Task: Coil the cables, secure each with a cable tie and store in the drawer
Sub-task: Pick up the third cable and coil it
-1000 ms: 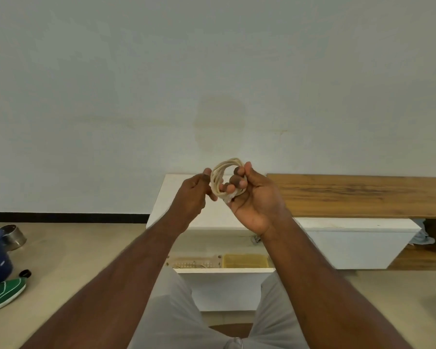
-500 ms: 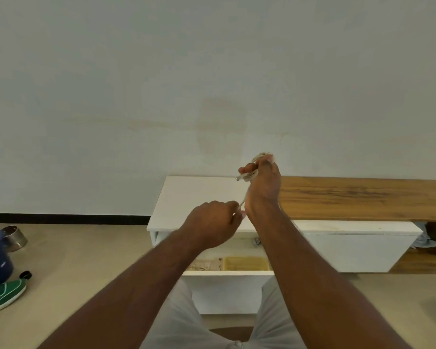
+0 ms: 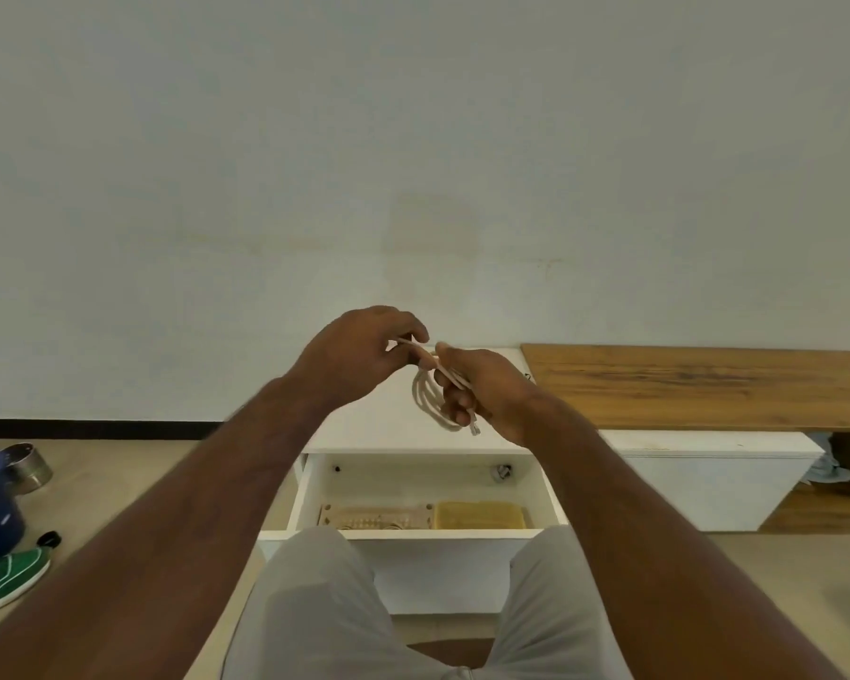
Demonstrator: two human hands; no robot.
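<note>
We hold the coiled cable [image 3: 425, 400] above the open drawer [image 3: 428, 503], right hand [image 3: 482, 390] curled round its loops, left hand [image 3: 359, 355] pinching the loose end taut for tying.

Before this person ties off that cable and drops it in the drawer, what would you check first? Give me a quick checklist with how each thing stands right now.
1. Coil held together: ok, the right hand grips the coiled cable.
2. Loose strand controlled: ok, the left hand pinches it.
3. Plug end tucked in: not ok, the connector hangs free below the right hand.
4. Cable tie on the coil: cannot tell, none visible.
5. Drawer open: ok, it is pulled out below the hands.
6. Space inside: ok, bare floor behind the wooden piece and yellow pad.
</note>
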